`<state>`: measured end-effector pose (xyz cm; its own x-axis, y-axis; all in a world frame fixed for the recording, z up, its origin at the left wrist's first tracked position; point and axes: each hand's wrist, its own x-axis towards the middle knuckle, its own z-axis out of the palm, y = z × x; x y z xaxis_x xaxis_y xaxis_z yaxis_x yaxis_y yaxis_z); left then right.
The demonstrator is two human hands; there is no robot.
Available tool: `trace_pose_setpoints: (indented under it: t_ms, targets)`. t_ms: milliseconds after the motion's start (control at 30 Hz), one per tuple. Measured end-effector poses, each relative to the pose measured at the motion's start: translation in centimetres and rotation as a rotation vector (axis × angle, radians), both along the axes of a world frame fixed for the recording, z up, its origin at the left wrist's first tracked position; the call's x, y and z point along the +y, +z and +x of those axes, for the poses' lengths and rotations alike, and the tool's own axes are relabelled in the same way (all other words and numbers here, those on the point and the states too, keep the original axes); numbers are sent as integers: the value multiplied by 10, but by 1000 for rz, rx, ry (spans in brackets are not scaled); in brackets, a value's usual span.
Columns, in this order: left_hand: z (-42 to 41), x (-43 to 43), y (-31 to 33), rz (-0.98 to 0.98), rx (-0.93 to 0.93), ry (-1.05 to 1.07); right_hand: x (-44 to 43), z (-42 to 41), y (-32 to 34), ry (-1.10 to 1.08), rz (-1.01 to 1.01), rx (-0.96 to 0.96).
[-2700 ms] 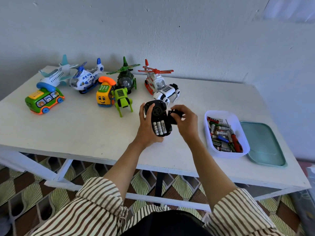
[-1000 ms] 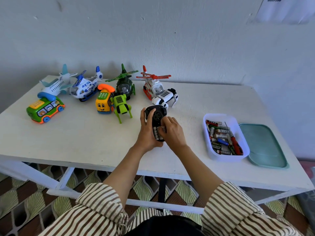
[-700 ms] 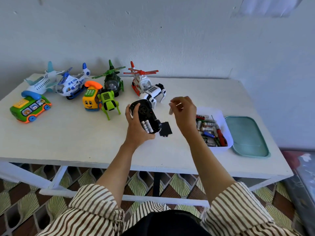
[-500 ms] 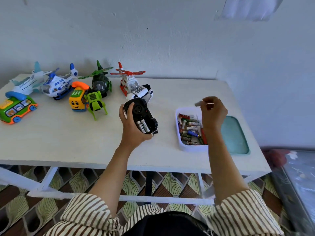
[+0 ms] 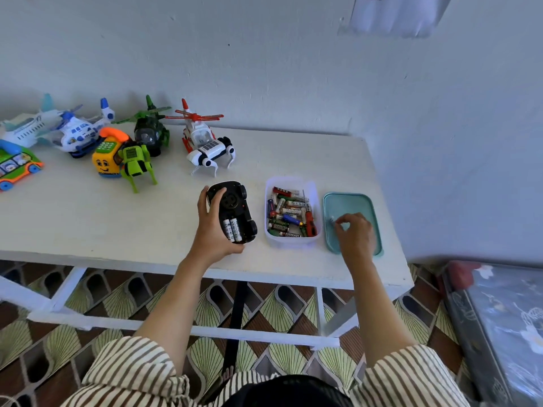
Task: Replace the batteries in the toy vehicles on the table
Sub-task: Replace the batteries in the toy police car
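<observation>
- The black toy car [image 5: 230,204] is turned underside up, wheels at its corners. Its battery bay is open at the near end, with 2 white batteries [image 5: 232,229] seated side by side and a vacant slot beside them.
- The left hand [image 5: 212,232] grips the car from the left: thumb laid across the underside near the far end, fingers curled beneath the near end. The car is held just above the white table [image 5: 88,224], near its front edge.
- The right hand [image 5: 356,235] is over the teal lid [image 5: 351,202], well apart from the car. Its fingers are curled, with thumb and forefinger pinching a small pale piece [image 5: 332,220] that is too blurred to identify.
- A white tub [image 5: 293,244] stands between car and lid, holding loose batteries and a red-handled screwdriver [image 5: 310,221].
- At the back of the table stand a white robot dog [image 5: 211,155], a red-and-white helicopter [image 5: 197,133], a green helicopter [image 5: 150,131], a green robot dog [image 5: 136,165], a yellow phone car [image 5: 106,160], a blue-and-white helicopter [image 5: 78,134], a white plane [image 5: 26,129] and a green bus [image 5: 14,168].
- Nothing lies between either hand and the tub.
</observation>
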<state>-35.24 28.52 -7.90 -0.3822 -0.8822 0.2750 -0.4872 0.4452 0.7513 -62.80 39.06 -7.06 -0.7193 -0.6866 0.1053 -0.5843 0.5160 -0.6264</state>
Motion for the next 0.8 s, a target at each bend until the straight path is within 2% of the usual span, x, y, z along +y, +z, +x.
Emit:
trace_pose_setpoints:
  t_ms: [67, 133, 200, 267, 367, 433, 633, 800]
  targets:
    - [4, 0, 0, 5, -22, -18, -1, 2, 8, 9, -30, 40]
    - [6, 1, 1, 15, -47, -21, -6, 15, 17, 75, -146, 113]
    - [5, -1, 2, 12, -70, -36, -15, 36, 23, 265, -338, 265]
    - [6, -3, 2, 11, -101, -44, -24, 63, 25, 492, -416, 494]
    - [7, -4, 3, 9, -128, -37, -38, 101, 19, 829, -296, 779]
    - [7, -4, 2, 2, -142, -30, -46, 119, 18, 957, -188, 886]
    - [5, -3, 1, 2, -142, -24, -60, 128, 19, 1102, -84, 1009]
    - [5, -5, 0, 5, -132, -32, -62, 128, 20, 1125, -137, 1067]
